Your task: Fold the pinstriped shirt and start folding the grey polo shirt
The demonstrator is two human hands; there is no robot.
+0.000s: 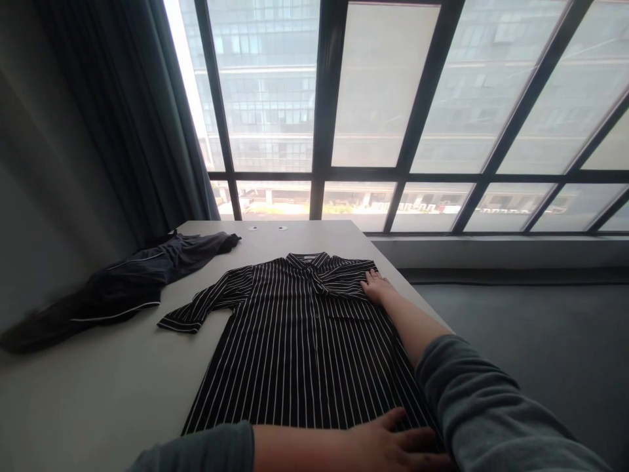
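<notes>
A black shirt [289,354] with thin white stripes lies front up on the white table, its collar at the far end. The sleeve on the left side is spread outward; the one on the right is folded in across the chest. My right hand [377,287] rests on that folded sleeve near the shoulder, fingers extended. Close to me, my left hand [393,446] reaches across the lower part of the shirt to its right side, fingers spread and flat on the fabric. The shirt's hem is out of view.
Along the left of the white table [122,387] lies a dark garment [142,275] with white piping. Two small round fittings sit at the far edge. Beyond are a dark curtain [132,118] and large windows [388,85]. Grey floor [531,347] shows past the table's right edge.
</notes>
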